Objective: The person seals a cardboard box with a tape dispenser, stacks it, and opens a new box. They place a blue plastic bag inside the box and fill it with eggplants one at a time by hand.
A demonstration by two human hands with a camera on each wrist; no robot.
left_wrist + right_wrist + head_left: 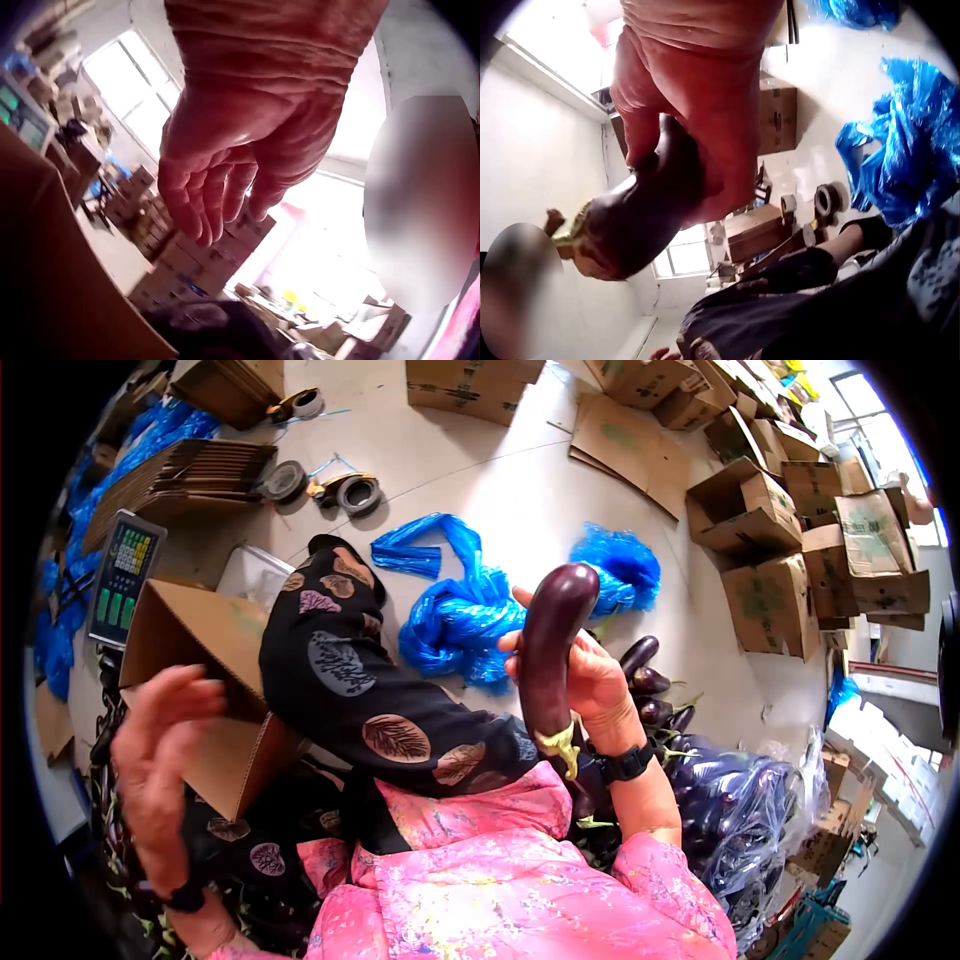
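In the head view an eggplant [552, 650] stands upright, stem end down, gripped by the right hand [597, 685] with fingers and thumb around it. The right wrist view shows that hand [697, 105] curled round the dark eggplant [641, 214], its stem pointing lower left. On the other side, the left hand [165, 750] is raised beside an open cardboard box [215, 630], blurred, holding nothing. From the left wrist that hand [232, 150] hangs with loosely bent fingers.
Several eggplants [655, 712] lie beyond the right forearm, near a clear plastic bag [745, 810] of eggplants. Blue plastic [460, 620] lies on the floor ahead. A scale display [125, 580] is at left, tape rolls [357, 494] at upper left, and cardboard boxes [745, 515] at upper right.
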